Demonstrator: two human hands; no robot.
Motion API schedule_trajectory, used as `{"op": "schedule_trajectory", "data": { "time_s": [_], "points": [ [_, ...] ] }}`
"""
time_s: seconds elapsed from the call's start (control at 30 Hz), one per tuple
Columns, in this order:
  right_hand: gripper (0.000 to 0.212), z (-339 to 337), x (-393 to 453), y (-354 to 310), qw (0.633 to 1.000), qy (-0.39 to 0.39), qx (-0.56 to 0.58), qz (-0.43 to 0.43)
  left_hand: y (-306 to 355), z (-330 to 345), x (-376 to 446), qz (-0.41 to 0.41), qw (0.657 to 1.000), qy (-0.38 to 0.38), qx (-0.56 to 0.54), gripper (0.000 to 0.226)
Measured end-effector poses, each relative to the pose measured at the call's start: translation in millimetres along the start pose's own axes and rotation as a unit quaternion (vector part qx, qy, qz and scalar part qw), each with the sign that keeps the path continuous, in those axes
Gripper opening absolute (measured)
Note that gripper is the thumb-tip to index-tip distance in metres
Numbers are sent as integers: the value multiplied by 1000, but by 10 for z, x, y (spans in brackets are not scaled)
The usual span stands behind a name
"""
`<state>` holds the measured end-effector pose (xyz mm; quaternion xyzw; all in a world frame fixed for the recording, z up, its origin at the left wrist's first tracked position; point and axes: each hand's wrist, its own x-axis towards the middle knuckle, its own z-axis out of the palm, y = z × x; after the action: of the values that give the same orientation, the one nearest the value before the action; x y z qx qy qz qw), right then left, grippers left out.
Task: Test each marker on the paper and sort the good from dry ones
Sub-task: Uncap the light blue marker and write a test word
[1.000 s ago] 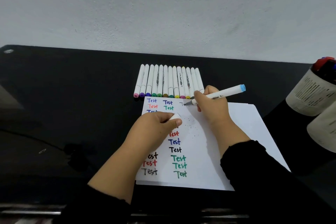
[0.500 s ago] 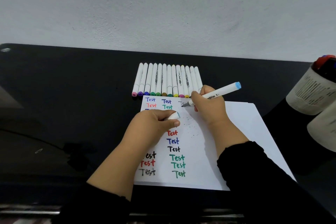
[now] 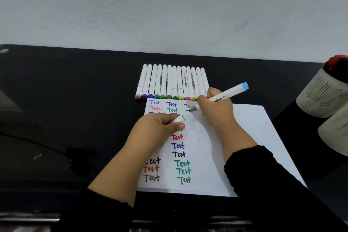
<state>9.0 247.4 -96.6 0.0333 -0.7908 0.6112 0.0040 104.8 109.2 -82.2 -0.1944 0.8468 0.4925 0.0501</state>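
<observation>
R hand (image 3: 213, 108) grips white marker (image 3: 224, 96), blue end up-right, tip touching paper (image 3: 235, 147) under faint grey "Test" at top. L hand (image 3: 160, 126) curled round cap (image 3: 178, 119), resting on paper. Row of capped markers (image 3: 172, 82) on black table (image 3: 75, 100) just beyond paper's far edge. Two containers (image 3: 325, 92) far right.
</observation>
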Motion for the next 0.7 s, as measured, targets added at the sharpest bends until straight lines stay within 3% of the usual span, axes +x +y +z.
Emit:
{"op": "schedule_trajectory", "data": {
  "time_s": [0.37,0.7],
  "points": [
    [28,-12,10,17,1000,16,7,-2,17,2,-7,-3,1000,1,10,42],
    [35,-28,-15,-4,1000,19,10,-9,20,4,-15,-8,1000,-3,8,42]
  ]
}}
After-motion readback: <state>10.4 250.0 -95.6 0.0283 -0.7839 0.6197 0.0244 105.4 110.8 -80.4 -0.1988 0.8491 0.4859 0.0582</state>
